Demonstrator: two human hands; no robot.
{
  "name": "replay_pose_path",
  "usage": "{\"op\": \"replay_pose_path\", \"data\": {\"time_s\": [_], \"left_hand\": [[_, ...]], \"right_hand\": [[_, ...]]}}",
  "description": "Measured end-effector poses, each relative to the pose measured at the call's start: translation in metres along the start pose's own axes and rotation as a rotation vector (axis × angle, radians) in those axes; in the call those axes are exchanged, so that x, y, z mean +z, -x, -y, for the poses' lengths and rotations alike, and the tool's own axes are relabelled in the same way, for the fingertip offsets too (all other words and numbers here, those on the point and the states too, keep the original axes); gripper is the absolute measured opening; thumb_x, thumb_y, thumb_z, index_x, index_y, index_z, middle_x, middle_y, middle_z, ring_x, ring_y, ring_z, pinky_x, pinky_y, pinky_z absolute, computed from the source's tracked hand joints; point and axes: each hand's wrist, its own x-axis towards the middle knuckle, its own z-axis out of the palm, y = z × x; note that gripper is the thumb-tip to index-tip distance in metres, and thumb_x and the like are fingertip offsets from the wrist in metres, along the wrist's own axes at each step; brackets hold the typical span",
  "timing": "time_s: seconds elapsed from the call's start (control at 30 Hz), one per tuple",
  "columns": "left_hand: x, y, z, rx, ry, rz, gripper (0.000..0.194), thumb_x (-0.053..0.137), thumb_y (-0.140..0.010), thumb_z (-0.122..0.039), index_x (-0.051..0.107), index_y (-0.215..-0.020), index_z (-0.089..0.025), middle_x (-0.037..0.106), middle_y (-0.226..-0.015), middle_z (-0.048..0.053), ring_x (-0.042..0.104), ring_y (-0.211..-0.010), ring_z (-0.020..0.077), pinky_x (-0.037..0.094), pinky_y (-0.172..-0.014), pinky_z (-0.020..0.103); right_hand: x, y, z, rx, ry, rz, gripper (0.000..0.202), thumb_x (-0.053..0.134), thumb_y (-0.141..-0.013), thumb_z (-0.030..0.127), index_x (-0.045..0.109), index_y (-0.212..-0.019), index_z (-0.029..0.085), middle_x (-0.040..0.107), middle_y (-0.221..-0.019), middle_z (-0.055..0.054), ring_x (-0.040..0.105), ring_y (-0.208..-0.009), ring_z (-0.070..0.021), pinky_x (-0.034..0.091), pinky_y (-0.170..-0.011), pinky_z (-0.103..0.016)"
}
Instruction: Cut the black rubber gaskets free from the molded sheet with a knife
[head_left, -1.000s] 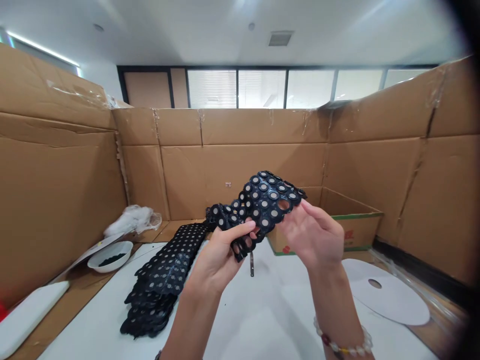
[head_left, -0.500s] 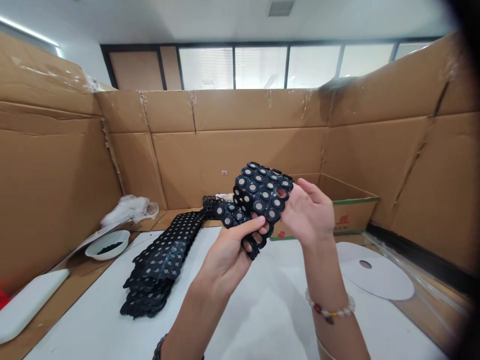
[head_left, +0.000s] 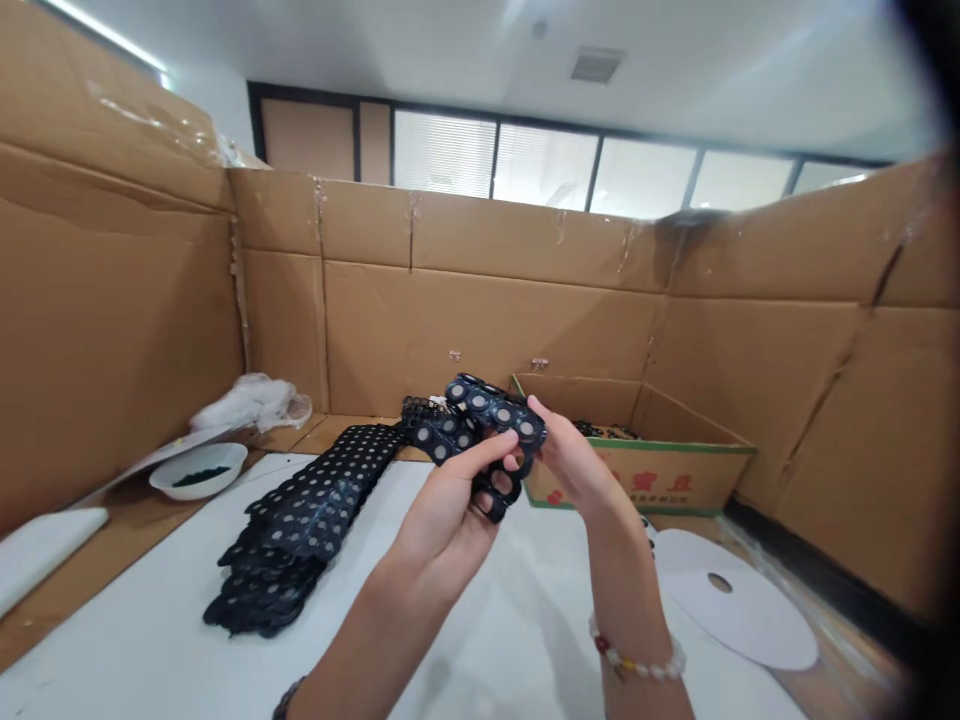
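- From where I stood, the person's left hand (head_left: pixel 454 495) grasped a black strip (head_left: pixel 487 403) set with pale-centred discs, the thumb laid over its face and the fingers curled beneath.
- The right hand (head_left: pixel 576 462) met the strip's right edge; its fingertips were partly hidden, so I could not tell whether they pinched it or merely steadied it.
- The strip was in mid-frame, raised above the white tabletop (head_left: pixel 540 610), with open black rings, lacking pale centres, hanging at its lower end by the left fingers.
- The step in hand looked to me like two-handed work at the strip's near end.
- As I judged it, the next move called for a firm left thumb and a light touch from the right fingers, since the strip seemed bendy and apt to fold.
- A stack of black dotted sheets (head_left: pixel 319 510) lay left of centre; whether the strip joined it I could not make out.
- A green-edged cardboard box (head_left: pixel 697 478) stood at right with dark pieces (head_left: pixel 604 431) inside, and a white disc with a central hole (head_left: pixel 750 615) lay lower right.
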Motion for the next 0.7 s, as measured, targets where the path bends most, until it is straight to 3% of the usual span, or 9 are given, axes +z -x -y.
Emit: {"op": "replay_pose_path", "data": {"time_s": [0.13, 0.23, 0.37, 0.53, 0.6, 0.7], "left_hand": [[-0.004, 0.005, -0.015, 0.061, 0.055, -0.009, 0.016, 0.063, -0.079, 0.001, 0.068, -0.067, -0.008, 0.062, -0.058, 0.002, 0.056, -0.047, 0.0046, 0.051, -0.049, 0.011], [-0.003, 0.013, -0.02, 0.103, 0.044, -0.04, 0.016, 0.064, -0.078, -0.001, 0.069, -0.067, -0.01, 0.063, -0.06, 0.001, 0.058, -0.049, 0.0045, 0.052, -0.05, 0.01], [0.001, 0.025, -0.02, 0.197, 0.008, -0.058, 0.012, 0.067, -0.076, -0.001, 0.071, -0.07, -0.011, 0.065, -0.065, 0.0, 0.058, -0.051, 0.0036, 0.053, -0.053, 0.01], [-0.001, 0.035, -0.019, 0.297, -0.028, -0.004, 0.006, 0.074, -0.072, -0.007, 0.072, -0.073, -0.013, 0.066, -0.068, -0.001, 0.058, -0.055, 0.0038, 0.054, -0.058, 0.01], [-0.001, 0.039, -0.02, 0.305, -0.028, -0.006, 0.006, 0.074, -0.072, -0.008, 0.072, -0.072, -0.013, 0.066, -0.066, -0.002, 0.058, -0.054, 0.0037, 0.054, -0.056, 0.01], [0.001, 0.043, -0.021, 0.324, -0.01, -0.017, 0.009, 0.072, -0.073, -0.006, 0.072, -0.07, -0.014, 0.067, -0.067, -0.002, 0.058, -0.052, 0.0032, 0.053, -0.055, 0.009]], "right_hand": [[0.006, 0.01, 0.002, 0.032, 0.253, 0.142, 0.057, 0.053, -0.076, 0.076, 0.074, -0.084, 0.023, 0.073, -0.08, -0.006, 0.067, -0.078, -0.0219, 0.053, -0.088, -0.045], [0.012, 0.023, 0.012, -0.026, 0.375, 0.163, 0.062, 0.047, -0.079, 0.077, 0.075, -0.086, 0.022, 0.073, -0.087, -0.008, 0.068, -0.085, -0.0234, 0.051, -0.093, -0.046], [0.019, 0.044, 0.029, -0.133, 0.457, 0.084, 0.052, 0.052, -0.084, 0.067, 0.073, -0.088, 0.021, 0.073, -0.092, -0.008, 0.067, -0.092, -0.0238, 0.052, -0.089, -0.042], [0.028, 0.069, 0.044, -0.31, 0.569, -0.052, 0.038, 0.051, -0.092, 0.054, 0.071, -0.079, 0.023, 0.072, -0.083, -0.002, 0.067, -0.081, -0.0164, 0.052, -0.072, -0.028], [0.034, 0.078, 0.046, -0.427, 0.599, -0.147, 0.034, 0.053, -0.093, 0.047, 0.068, -0.074, 0.023, 0.07, -0.076, -0.001, 0.065, -0.074, -0.0144, 0.05, -0.067, -0.026], [0.046, 0.084, 0.046, -0.718, 0.522, -0.244, 0.025, 0.054, -0.094, 0.037, 0.066, -0.077, 0.024, 0.067, -0.072, 0.0, 0.062, -0.069, -0.0141, 0.05, -0.065, -0.029]]}}
